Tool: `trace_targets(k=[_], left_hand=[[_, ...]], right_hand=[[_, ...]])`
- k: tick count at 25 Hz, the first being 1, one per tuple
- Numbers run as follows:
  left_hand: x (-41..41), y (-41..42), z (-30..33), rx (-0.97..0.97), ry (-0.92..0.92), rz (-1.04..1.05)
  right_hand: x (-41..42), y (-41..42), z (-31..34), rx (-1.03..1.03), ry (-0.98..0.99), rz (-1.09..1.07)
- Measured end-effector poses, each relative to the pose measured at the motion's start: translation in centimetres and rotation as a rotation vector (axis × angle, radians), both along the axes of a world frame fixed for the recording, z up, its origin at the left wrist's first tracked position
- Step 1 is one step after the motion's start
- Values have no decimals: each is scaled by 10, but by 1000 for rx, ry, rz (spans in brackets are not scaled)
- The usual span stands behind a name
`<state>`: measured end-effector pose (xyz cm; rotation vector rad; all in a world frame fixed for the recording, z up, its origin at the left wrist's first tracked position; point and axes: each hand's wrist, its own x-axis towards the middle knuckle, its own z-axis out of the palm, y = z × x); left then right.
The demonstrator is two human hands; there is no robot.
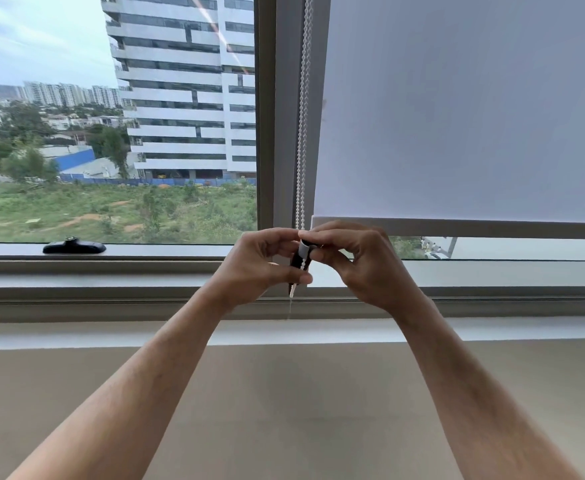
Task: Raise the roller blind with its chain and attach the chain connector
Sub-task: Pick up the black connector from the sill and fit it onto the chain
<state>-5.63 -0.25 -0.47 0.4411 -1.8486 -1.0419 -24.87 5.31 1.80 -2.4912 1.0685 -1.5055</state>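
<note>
Both hands, left [260,263] and right [353,261], pinch the connector [301,258] on the chain [303,133] before the sill [111,332]. The blind [457,116] covers most of the right pane; a latch [74,245] lies left.

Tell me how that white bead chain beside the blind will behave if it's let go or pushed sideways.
The bead chain probably is floppy: thin linked beads hanging straight only from their own weight. It looks light, so a push would likely set it swinging. A short tail dangling below the left hand and right hand suggests it droops once released.
</note>
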Motion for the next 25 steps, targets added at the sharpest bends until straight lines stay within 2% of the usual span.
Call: trace_targets(k=[3,9,15,25], left_hand=[[3,-2,3,82,6,-116],[9,-9,11,184,25,-258],[10,-12,18,221,37,-296],[16,-11,24,263,63,-312]], right_hand=[[-2,-2,10,108,-38,107],[-5,-6,28,90,81,142],[0,-7,41,42,102,77],[8,-7,59,61,174,85]])
